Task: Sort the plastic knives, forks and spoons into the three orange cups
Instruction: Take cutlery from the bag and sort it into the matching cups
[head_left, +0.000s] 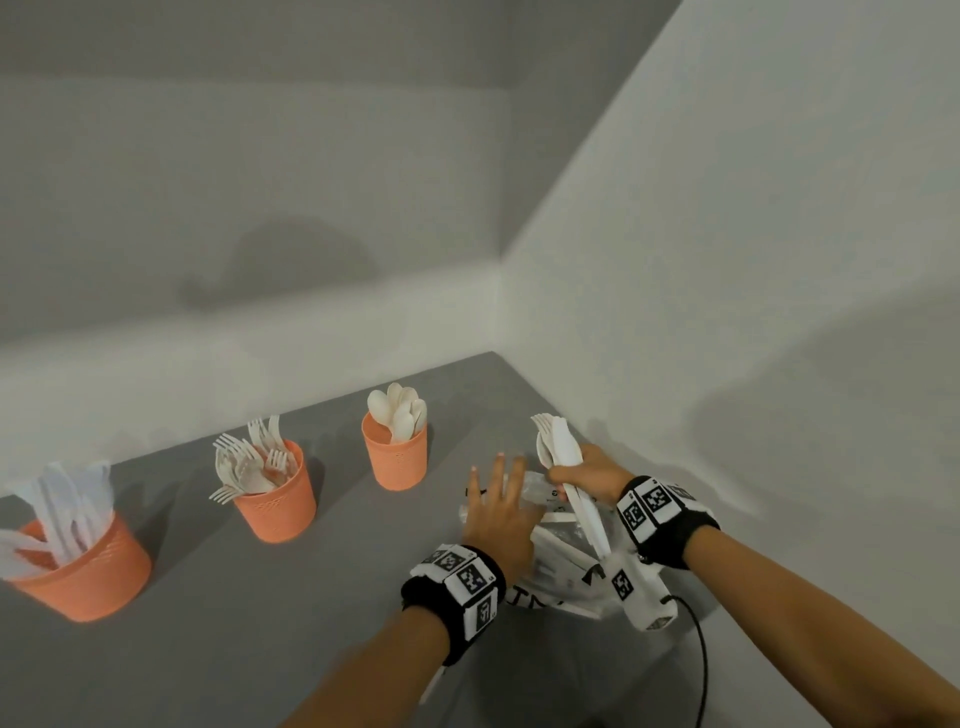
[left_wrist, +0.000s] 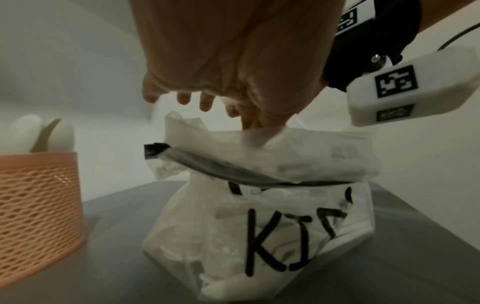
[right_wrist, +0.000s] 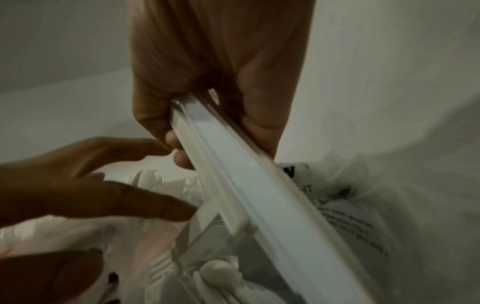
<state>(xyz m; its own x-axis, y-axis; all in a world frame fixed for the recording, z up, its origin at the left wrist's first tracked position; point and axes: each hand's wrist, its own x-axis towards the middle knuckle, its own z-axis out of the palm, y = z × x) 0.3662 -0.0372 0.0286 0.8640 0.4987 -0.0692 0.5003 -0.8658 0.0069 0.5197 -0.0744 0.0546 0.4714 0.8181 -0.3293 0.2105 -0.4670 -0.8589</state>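
Grey tabletop (head_left: 291, 597) runs into a white corner, with three orange mesh plastic cups (head_left: 275, 499) in a row from nine o'clock toward centre, holding knives, forks and spoons in turn. At four o'clock sits the clear crinkled plastic bag (left_wrist: 259, 236) (marker lettering on its side); the left hand (head_left: 501, 512), fingers spread flat, steadies its rim. The right hand (head_left: 589, 475) grips a mixed bundle of white plastic cutlery (head_left: 561, 457); better to separate it by type before dropping.
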